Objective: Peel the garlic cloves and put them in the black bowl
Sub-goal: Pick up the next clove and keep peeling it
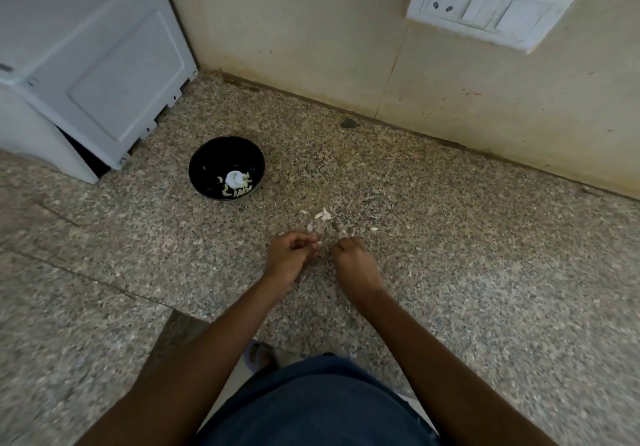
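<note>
Curling over the counter [450, 238], left hand [289, 258] and right hand [355, 265] pinch something small (blurred) near the black bowl [207, 155].

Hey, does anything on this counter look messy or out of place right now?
Only the pale garlic skins scattered on the speckled counter just beyond both hands, outside the black bowl. That looks like peeling waste, not a spill.
</note>
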